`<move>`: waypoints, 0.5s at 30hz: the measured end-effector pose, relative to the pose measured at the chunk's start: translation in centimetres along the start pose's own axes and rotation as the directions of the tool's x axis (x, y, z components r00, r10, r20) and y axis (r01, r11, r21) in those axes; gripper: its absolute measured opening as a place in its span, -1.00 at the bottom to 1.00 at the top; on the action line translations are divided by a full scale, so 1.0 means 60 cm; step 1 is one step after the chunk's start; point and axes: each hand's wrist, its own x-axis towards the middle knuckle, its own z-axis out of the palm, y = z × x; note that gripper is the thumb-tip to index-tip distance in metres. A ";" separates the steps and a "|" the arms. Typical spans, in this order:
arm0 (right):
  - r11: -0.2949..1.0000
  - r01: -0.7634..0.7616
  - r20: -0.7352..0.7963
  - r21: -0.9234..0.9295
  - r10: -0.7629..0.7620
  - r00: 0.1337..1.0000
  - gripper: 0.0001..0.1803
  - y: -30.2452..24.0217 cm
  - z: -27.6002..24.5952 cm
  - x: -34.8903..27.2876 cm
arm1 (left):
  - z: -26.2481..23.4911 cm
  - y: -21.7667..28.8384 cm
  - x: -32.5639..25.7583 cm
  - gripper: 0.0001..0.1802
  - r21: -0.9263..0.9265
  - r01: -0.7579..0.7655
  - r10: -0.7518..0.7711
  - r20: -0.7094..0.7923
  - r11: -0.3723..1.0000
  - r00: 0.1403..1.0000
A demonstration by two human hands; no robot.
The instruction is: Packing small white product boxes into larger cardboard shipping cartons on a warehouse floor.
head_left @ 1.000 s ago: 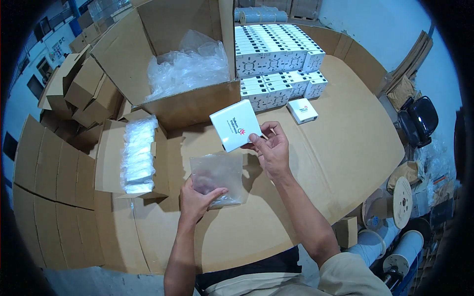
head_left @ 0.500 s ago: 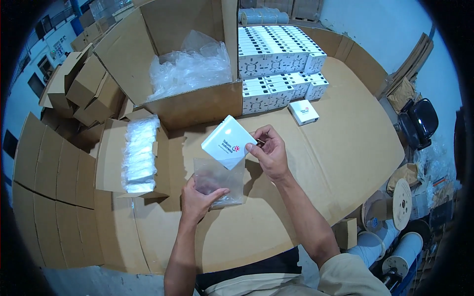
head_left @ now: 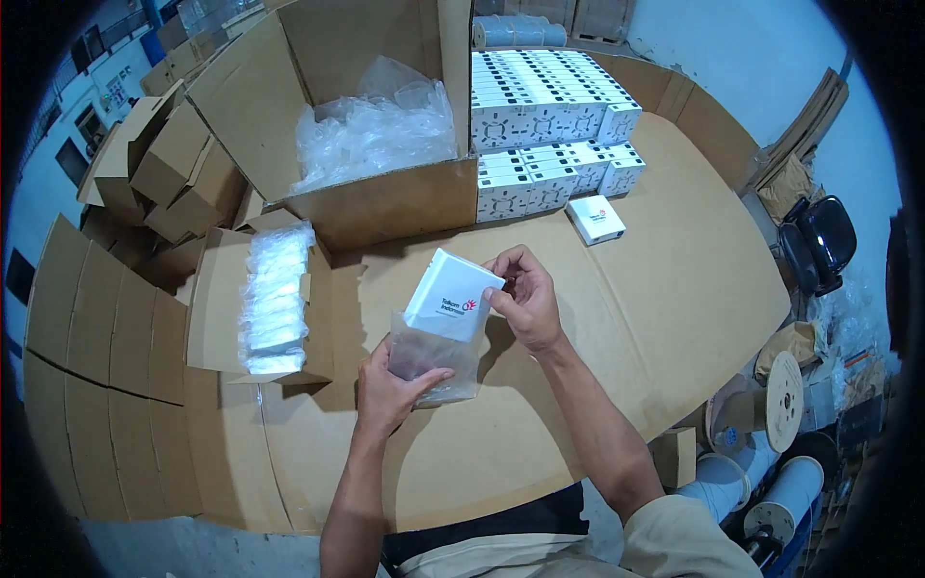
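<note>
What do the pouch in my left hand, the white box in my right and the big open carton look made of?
Pouch: probably thin, slightly cloudy plastic film, being see-through and creased. White box: likely smooth coated card, given crisp edges and a printed face, though plastic is possible. Open carton: matte cardboard, judging by plain brown walls.

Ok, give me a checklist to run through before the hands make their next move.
1. Right hand has a grip on the box: ok, thumb on its corner.
2. Left hand holds the bag: ok.
3. Box fully inside the bag: not ok, its lower end is at the bag's mouth and most of it sticks out.
4. Bag free of tears: cannot tell.
5. Spare box clear of both hands: ok, it lies apart, near the stack.
6. Carton open: ok, wrapped packs show inside.
</note>
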 end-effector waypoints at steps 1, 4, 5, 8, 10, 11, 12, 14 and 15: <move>1.000 -0.001 0.000 0.000 0.001 1.000 -0.69 -0.001 0.002 -0.001 | -0.001 0.000 0.000 -0.38 0.018 0.007 -0.007 -0.001 1.000 1.000; 1.000 -0.020 -0.001 -0.001 0.020 1.000 -0.69 -0.006 0.009 -0.003 | 0.001 -0.002 0.000 -0.38 0.028 0.011 -0.011 0.000 1.000 1.000; 1.000 -0.025 0.009 -0.018 0.025 1.000 -0.70 -0.006 0.010 -0.002 | 0.002 -0.003 0.001 -0.38 0.020 0.007 -0.007 0.000 1.000 1.000; 0.998 -0.052 0.030 -0.028 0.053 0.998 -0.73 0.002 0.014 -0.002 | 0.001 0.002 0.000 -0.35 0.004 0.003 -0.003 -0.017 1.000 1.000; 0.997 -0.072 0.038 -0.026 0.073 0.997 -0.74 0.008 0.017 -0.001 | 0.002 0.002 0.001 -0.33 -0.018 0.016 -0.017 -0.030 1.000 0.999; 0.997 -0.077 0.042 -0.009 0.077 0.996 -0.76 0.010 0.020 -0.001 | 0.002 0.001 0.001 -0.31 -0.039 0.029 -0.031 -0.043 0.999 0.999; 0.997 -0.082 0.047 0.009 0.082 0.996 -0.77 0.009 0.023 0.000 | 0.002 0.000 0.002 -0.31 -0.039 0.030 -0.032 -0.044 0.999 0.999; 0.989 -0.147 0.042 0.023 0.146 0.988 -0.77 0.000 0.027 -0.003 | 0.001 -0.001 0.003 -0.32 -0.044 0.035 -0.037 -0.029 0.998 0.999; 0.977 -0.211 0.039 0.038 0.209 0.977 -0.76 -0.004 0.029 -0.004 | 0.001 -0.001 0.003 -0.32 -0.043 0.035 -0.037 -0.030 0.998 0.999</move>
